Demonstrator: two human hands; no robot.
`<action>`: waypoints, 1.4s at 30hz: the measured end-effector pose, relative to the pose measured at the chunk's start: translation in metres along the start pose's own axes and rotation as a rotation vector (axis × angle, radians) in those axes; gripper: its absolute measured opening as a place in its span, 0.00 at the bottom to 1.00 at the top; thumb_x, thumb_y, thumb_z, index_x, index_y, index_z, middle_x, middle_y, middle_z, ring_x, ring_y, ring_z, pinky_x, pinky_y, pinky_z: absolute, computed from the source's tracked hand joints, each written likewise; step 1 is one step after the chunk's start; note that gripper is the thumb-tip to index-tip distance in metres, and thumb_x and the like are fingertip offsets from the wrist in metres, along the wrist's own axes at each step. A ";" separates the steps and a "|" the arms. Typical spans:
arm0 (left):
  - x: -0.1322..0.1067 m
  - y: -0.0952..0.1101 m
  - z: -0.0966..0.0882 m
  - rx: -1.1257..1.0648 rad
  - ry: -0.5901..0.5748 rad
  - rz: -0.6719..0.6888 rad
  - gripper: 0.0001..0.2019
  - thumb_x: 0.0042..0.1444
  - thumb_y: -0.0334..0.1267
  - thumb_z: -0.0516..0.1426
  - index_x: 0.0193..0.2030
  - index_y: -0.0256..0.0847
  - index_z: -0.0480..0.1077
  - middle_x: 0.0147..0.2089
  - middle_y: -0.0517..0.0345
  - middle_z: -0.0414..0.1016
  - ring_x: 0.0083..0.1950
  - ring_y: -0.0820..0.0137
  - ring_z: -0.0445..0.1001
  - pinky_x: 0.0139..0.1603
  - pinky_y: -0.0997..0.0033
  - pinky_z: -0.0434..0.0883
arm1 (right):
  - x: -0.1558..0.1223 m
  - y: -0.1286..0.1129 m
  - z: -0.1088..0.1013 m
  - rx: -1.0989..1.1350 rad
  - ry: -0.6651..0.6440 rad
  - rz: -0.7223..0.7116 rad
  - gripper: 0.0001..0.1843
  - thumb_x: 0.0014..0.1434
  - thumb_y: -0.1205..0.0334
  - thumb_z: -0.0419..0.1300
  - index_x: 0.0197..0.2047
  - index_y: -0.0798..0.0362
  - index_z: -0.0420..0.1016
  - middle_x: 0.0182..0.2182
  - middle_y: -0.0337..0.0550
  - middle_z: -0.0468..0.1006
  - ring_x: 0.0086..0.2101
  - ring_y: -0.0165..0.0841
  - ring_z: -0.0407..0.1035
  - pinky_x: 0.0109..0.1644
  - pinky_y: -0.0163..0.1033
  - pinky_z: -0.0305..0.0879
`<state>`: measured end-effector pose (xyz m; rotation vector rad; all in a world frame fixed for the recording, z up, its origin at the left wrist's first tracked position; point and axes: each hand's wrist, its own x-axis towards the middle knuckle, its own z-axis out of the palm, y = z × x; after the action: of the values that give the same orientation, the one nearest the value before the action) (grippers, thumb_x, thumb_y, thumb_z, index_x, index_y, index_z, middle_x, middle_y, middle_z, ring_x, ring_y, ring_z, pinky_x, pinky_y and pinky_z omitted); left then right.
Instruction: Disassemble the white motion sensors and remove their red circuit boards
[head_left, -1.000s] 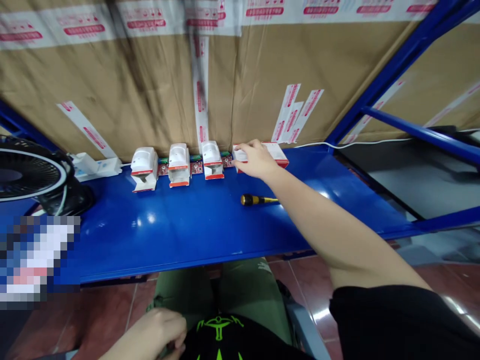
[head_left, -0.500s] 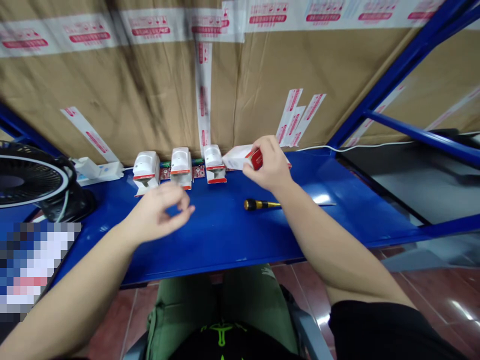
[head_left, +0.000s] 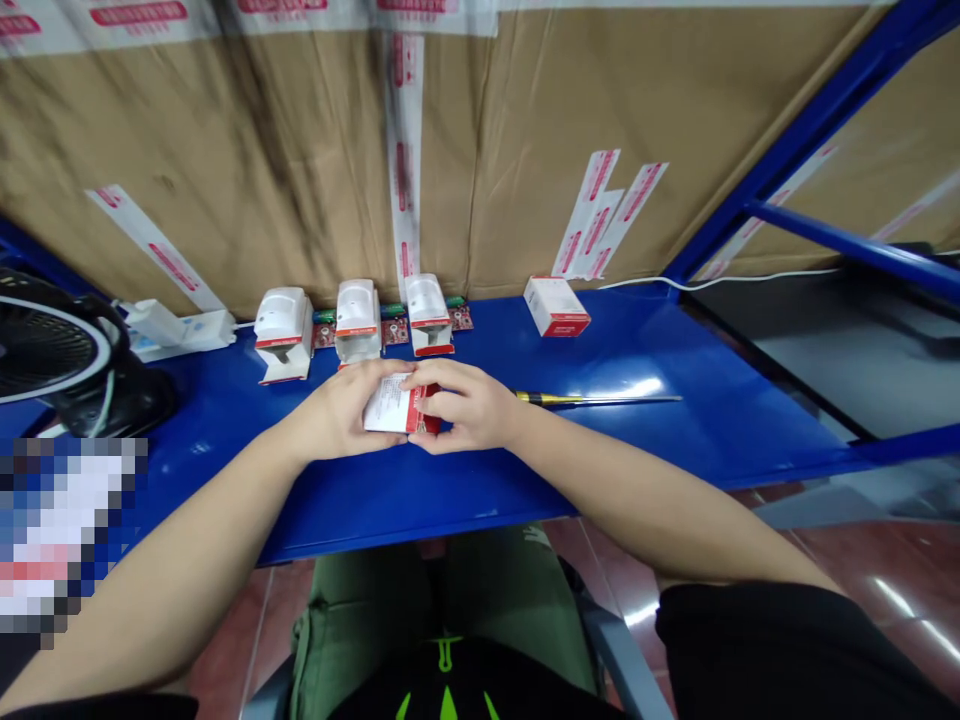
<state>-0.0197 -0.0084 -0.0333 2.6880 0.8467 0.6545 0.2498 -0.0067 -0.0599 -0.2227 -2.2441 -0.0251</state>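
A small white and red cardboard box (head_left: pixel 388 404) is held above the near half of the blue table, between both hands. My left hand (head_left: pixel 346 412) is wrapped round its left end. Fingers of my right hand (head_left: pixel 469 408) grip its red end, where the flap is partly hidden. Behind the hands, three opened boxes stand in a row, each with a white rounded device on top: a left device (head_left: pixel 282 314), a middle device (head_left: pixel 355 305) and a right device (head_left: pixel 426 298). Small red circuit boards (head_left: pixel 394 331) lie beside them.
Another white and red box (head_left: pixel 556 307) lies at the back right. A screwdriver (head_left: pixel 600 399) with a long shaft rests right of my right hand. At the left are a black fan (head_left: pixel 127 380) and a white power strip (head_left: pixel 195 335). A cardboard wall (head_left: pixel 300 180) stands behind the table.
My right hand has brought a box from the back right to the middle, leaving another box there. My left hand has moved right and closed on the box.
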 end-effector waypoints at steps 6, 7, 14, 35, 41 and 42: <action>0.002 -0.007 0.006 0.014 0.094 0.015 0.41 0.61 0.54 0.71 0.74 0.41 0.63 0.71 0.38 0.78 0.68 0.47 0.81 0.69 0.47 0.78 | 0.002 0.008 -0.011 -0.078 0.079 0.034 0.15 0.67 0.54 0.69 0.34 0.45 0.67 0.43 0.46 0.83 0.49 0.44 0.79 0.54 0.57 0.79; 0.002 -0.007 0.006 0.026 0.109 0.007 0.41 0.61 0.55 0.71 0.75 0.40 0.63 0.71 0.37 0.78 0.68 0.47 0.81 0.69 0.47 0.78 | 0.002 0.009 -0.015 -0.085 0.080 0.048 0.14 0.67 0.54 0.69 0.34 0.45 0.68 0.39 0.44 0.82 0.44 0.43 0.79 0.51 0.55 0.77; 0.011 0.001 0.014 0.215 0.183 -0.120 0.42 0.61 0.56 0.70 0.76 0.40 0.64 0.68 0.39 0.80 0.66 0.44 0.80 0.68 0.43 0.76 | 0.001 0.005 -0.034 0.169 -0.151 0.344 0.12 0.75 0.61 0.56 0.56 0.51 0.77 0.36 0.40 0.82 0.29 0.31 0.72 0.38 0.39 0.72; 0.007 0.010 0.016 0.506 0.334 -0.016 0.30 0.71 0.47 0.63 0.77 0.48 0.70 0.61 0.43 0.83 0.58 0.50 0.78 0.60 0.50 0.67 | 0.009 0.005 -0.009 0.395 -0.008 0.922 0.07 0.59 0.58 0.68 0.38 0.50 0.75 0.29 0.35 0.77 0.29 0.31 0.67 0.37 0.40 0.66; 0.007 0.010 0.013 0.527 0.329 -0.057 0.32 0.69 0.47 0.63 0.77 0.47 0.69 0.59 0.43 0.82 0.56 0.49 0.79 0.59 0.52 0.69 | 0.010 0.017 -0.026 0.557 0.184 0.968 0.14 0.62 0.55 0.66 0.30 0.48 0.68 0.30 0.36 0.75 0.34 0.33 0.70 0.40 0.41 0.71; 0.007 0.010 0.011 0.531 0.330 -0.082 0.32 0.68 0.47 0.64 0.77 0.46 0.69 0.59 0.43 0.82 0.56 0.49 0.79 0.59 0.51 0.69 | 0.009 0.018 -0.031 0.624 0.273 1.035 0.15 0.62 0.52 0.67 0.31 0.47 0.66 0.32 0.37 0.76 0.35 0.34 0.71 0.40 0.42 0.74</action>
<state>-0.0046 -0.0138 -0.0368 3.0213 1.3764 0.9899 0.2710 0.0096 -0.0341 -0.9263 -1.5425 1.0932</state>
